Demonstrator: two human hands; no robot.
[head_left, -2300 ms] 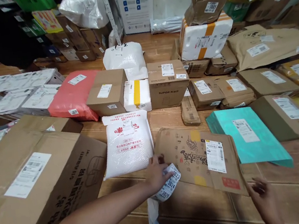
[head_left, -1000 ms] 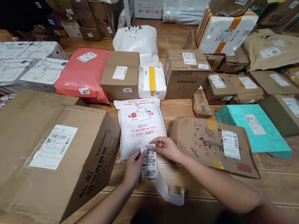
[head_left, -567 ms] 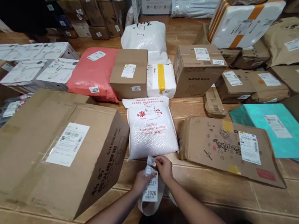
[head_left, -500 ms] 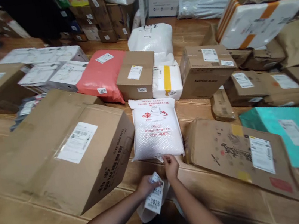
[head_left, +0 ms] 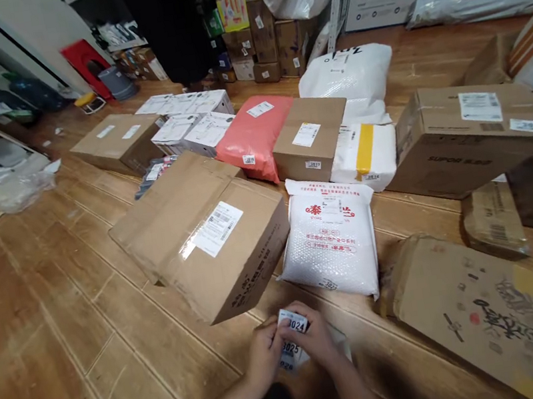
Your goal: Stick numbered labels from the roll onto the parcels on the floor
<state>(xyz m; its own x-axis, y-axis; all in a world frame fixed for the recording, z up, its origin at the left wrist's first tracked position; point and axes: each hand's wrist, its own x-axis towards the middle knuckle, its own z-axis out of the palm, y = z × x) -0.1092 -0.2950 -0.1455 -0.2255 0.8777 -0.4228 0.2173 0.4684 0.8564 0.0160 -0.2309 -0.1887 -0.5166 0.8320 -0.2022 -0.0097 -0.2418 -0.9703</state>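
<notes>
Both my hands meet low in the middle of the view, over the wooden floor. My left hand (head_left: 265, 355) and my right hand (head_left: 315, 340) are closed on a strip of numbered stickers (head_left: 292, 338); the numbers 3024 and 3025 show on it. Just beyond them lies a white bubble-wrap parcel with red print (head_left: 328, 237), and a small numbered sticker (head_left: 329, 284) sits near its front edge. A big cardboard box (head_left: 206, 233) with a white label stands to the left of that parcel.
A flat brown cardboard mailer (head_left: 487, 313) lies at the right. Behind are a red bag (head_left: 256, 133), a brown box (head_left: 310, 138), a white parcel with yellow tape (head_left: 365, 153), a SUPOR box (head_left: 468, 134) and shelves with stacked boxes (head_left: 265, 31). Bare floor (head_left: 54, 327) spreads to the left.
My right hand peeled a sticker from the strip and stuck it on the white parcel's front edge. Both hands came back to the strip. My head turned left, shifting the parcels rightward.
</notes>
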